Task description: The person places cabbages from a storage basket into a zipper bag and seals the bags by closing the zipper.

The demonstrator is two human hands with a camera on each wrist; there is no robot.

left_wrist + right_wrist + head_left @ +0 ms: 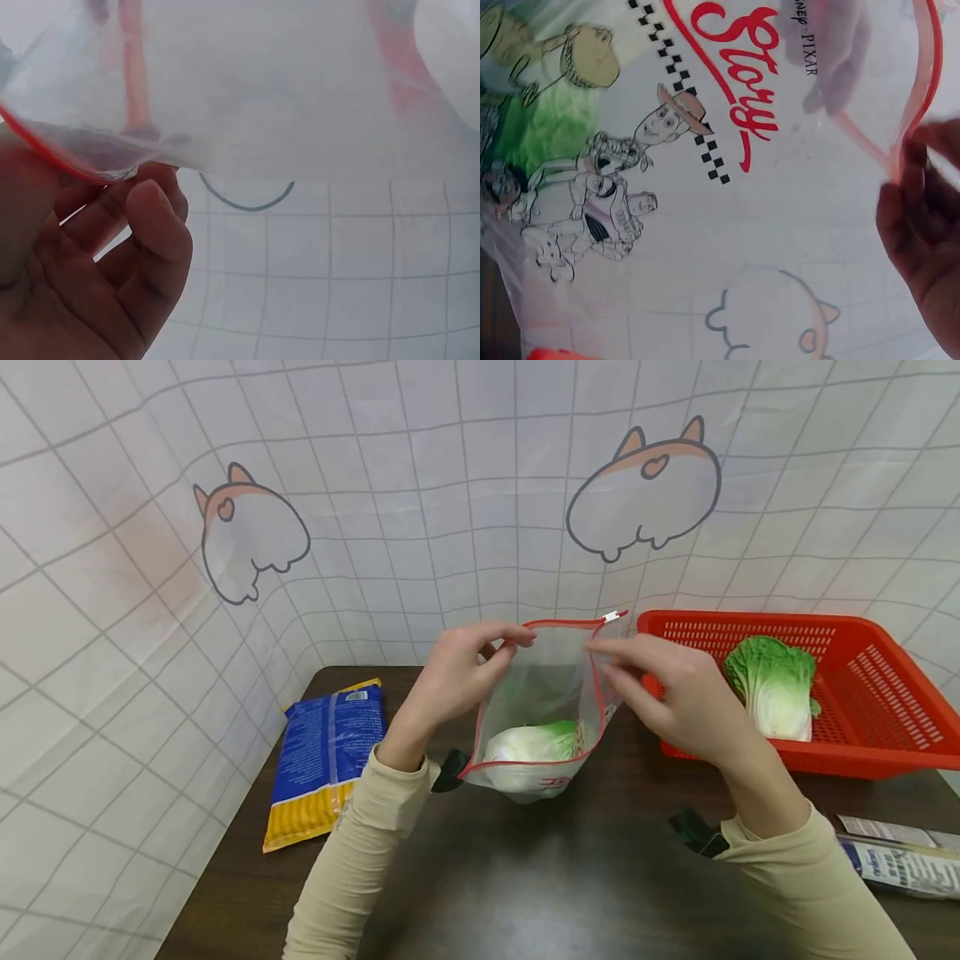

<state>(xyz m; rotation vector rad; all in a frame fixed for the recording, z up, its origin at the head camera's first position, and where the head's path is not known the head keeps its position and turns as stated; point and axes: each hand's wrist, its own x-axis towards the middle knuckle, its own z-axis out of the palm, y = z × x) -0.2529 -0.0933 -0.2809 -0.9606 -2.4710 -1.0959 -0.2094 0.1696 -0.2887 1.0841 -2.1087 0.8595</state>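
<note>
Around napa cabbage (528,745), pinched a gaping slider bag (551,685) with left hand (468,668) and right hand (678,689), apparently mid-bagging, likely needing careful zipping next.

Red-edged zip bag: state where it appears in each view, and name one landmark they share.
Head: zip bag just right of centre, mouth open.
Left wrist: zip bag stretches across the upper half.
Right wrist: zip bag covers most of the picture.
Shared landmark: the grid-lined wall covering behind it.

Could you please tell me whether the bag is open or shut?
The bag is open: its red rim is spread apart, a cabbage shows inside, and the slider sits at one end.
</note>
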